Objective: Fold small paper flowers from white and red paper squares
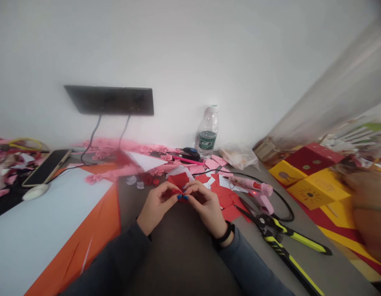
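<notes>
Where the left hand [158,205] and right hand [208,207] meet, we find a small red paper [177,191] pinched between thumbs and fingertips, over the grey table [165,255]. To its right we note loose red sheets [225,197], a pink glue gun [250,184] and shears [262,222], blades parted.

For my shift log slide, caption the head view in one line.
Left hand and right hand pinch red paper over a grey table, shears and a pink glue gun lying at right.
</notes>
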`<action>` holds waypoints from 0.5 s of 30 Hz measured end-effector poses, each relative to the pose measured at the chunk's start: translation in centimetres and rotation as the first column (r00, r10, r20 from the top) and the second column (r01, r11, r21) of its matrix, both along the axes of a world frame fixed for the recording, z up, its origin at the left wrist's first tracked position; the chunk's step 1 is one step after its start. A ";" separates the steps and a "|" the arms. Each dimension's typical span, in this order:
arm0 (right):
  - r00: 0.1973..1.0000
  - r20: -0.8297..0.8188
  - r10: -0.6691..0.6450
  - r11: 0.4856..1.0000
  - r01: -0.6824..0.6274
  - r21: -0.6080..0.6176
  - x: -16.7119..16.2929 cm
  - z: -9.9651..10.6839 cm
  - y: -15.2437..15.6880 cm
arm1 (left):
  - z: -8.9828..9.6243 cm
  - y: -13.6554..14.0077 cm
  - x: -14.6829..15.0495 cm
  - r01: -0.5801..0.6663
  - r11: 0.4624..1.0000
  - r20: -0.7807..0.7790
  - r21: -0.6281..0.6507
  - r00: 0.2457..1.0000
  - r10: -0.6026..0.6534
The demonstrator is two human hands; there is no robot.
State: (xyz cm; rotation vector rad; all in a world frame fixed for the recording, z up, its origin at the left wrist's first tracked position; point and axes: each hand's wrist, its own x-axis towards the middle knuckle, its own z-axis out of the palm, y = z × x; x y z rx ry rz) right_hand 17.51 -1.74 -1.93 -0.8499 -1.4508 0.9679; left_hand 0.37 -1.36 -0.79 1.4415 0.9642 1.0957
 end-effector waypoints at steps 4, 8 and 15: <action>1.000 0.018 0.002 1.000 -0.001 -0.013 0.0 0.0 0.0 | -0.1 0.0 0.0 0.023 1.000 -0.023 -0.012 0.999 -0.023; 1.000 0.017 -0.016 1.000 0.016 -0.019 0.0 -0.2 0.0 | -0.1 0.0 0.1 -0.001 1.000 -0.026 0.000 1.000 0.001; 1.000 0.001 -0.009 1.000 0.009 -0.029 -0.2 -0.2 0.0 | -0.3 0.1 0.1 -0.036 0.996 -0.040 0.086 0.998 0.039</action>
